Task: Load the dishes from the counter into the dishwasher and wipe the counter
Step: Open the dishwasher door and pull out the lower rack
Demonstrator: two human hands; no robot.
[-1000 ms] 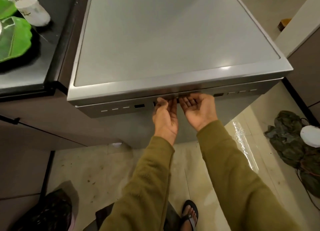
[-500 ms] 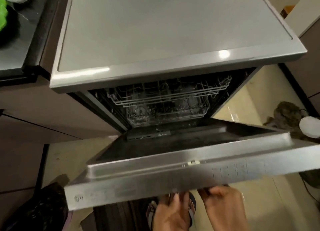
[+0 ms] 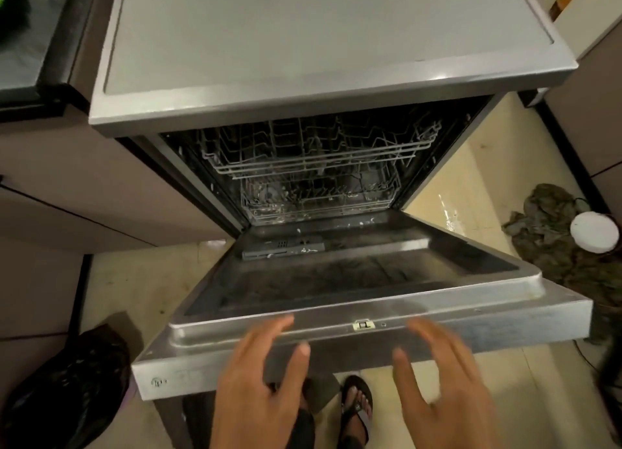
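Dishwasher door (image 3: pixel 336 280) lies dropped before two stacked racks (image 3: pixel 316 159) — counter (image 3: pixel 27 45) left, cloth heap (image 3: pixel 555 240) right.

Head view, steeply downward; close above open dishwasher door (image 3: pixel 370 327)

One dishwasher (image 3: pixel 323 61), two wire racks (image 3: pixel 319 159), two hands (image 3: pixel 262 381).

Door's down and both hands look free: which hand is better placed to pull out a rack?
Roughly even. Left hand and right hand hover open over the door edge; the racks sit centred behind, favouring neither.
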